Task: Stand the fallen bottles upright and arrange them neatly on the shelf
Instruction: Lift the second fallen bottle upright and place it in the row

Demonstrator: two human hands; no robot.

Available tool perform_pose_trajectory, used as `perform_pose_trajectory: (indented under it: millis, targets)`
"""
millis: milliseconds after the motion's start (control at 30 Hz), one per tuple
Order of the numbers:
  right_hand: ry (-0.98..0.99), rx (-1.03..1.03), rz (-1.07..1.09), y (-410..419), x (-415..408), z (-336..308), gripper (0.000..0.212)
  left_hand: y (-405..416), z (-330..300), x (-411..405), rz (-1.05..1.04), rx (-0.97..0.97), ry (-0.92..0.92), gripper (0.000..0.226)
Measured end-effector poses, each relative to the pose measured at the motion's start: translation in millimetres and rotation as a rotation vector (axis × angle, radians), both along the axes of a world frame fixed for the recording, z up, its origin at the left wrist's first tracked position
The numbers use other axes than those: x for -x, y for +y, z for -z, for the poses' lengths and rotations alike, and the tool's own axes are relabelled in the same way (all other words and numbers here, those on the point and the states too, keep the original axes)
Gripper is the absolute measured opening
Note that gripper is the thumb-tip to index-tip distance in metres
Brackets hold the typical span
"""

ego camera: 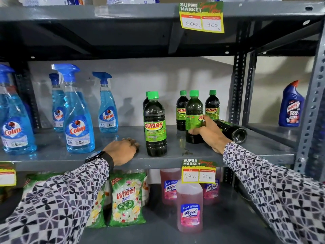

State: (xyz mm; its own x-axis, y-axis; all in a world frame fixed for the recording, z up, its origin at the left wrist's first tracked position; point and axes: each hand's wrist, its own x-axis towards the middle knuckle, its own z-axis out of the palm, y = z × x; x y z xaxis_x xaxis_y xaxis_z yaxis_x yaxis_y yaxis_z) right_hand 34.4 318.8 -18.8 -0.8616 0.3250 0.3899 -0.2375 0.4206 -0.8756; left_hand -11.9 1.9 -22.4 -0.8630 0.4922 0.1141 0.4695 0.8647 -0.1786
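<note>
Dark Sunny bottles with green caps and green labels stand on the grey middle shelf [175,157]. My right hand [210,133] grips one upright Sunny bottle [193,113] around its label. Behind that hand a fallen Sunny bottle [232,130] lies on its side, its base pointing to the right front. Two more Sunny bottles [212,106] stand at the back. Another upright Sunny bottle [154,125] stands near the front, with one more right behind it. My left hand [123,150] rests palm down on the shelf edge, just left of it, holding nothing.
Blue Colin spray bottles [78,120] fill the shelf's left part. A blue Harpic bottle [291,104] stands in the neighbouring bay on the right. Below are Wheel detergent packs [125,198] and pink Lizol bottles [190,206]. Yellow price tags [198,173] hang on the shelf edges.
</note>
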Motion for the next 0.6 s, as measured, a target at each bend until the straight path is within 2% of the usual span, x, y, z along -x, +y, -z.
perform_pose_trajectory:
  millis: [133, 267, 600]
  targets:
    - [0.03, -0.036, -0.002, -4.1, -1.8, 1.7, 0.072, -0.7, 1.1, 2.1, -0.012, -0.01, 0.017, 0.052]
    - [0.009, -0.005, -0.032, -3.0, -1.2, -1.3, 0.057, -0.6, 2.0, 0.8, 0.01, 0.079, 0.059, 0.051]
    - [-0.007, 0.015, -0.034, 2.0, 5.2, 2.6, 0.082, -0.2, 2.1, 0.9, 0.037, 0.23, 0.146, 0.049]
